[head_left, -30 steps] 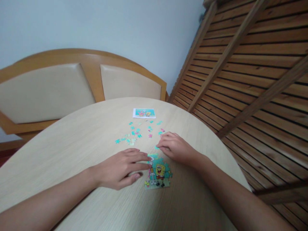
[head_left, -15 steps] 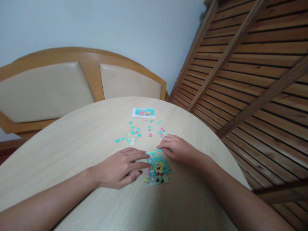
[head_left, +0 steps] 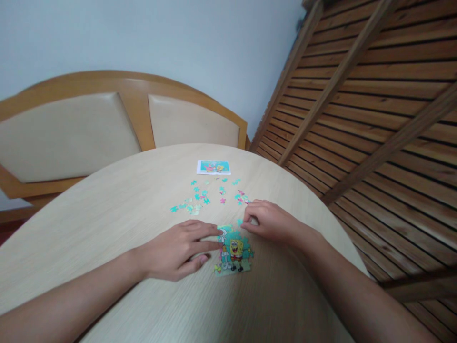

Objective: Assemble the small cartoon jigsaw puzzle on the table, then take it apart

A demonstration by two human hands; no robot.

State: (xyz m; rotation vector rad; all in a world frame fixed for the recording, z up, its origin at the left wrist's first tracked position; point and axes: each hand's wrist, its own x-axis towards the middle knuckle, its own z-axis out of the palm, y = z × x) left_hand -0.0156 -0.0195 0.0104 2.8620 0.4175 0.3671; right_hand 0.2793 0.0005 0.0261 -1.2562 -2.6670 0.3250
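A partly assembled cartoon jigsaw (head_left: pixel 233 252) lies on the round wooden table (head_left: pixel 107 224) in front of me. My left hand (head_left: pixel 178 247) rests flat beside it, fingers stretched out and fingertips touching its upper left edge. My right hand (head_left: pixel 269 220) sits at the puzzle's upper right corner, thumb and forefinger pinched on a small teal puzzle piece (head_left: pixel 240 222). Several loose teal and pink pieces (head_left: pixel 200 197) are scattered further back. A small reference picture (head_left: pixel 213 167) lies beyond them.
A curved wooden bench with cream cushions (head_left: pixel 71 133) wraps behind the table. A slatted wooden wall (head_left: pixel 374 105) runs along the right side. The table's right edge drops off close to my right forearm.
My right hand has slid slightly to the right and toward the puzzle's top right corner with the teal piece. The left hand has stayed put on the puzzle's edge.
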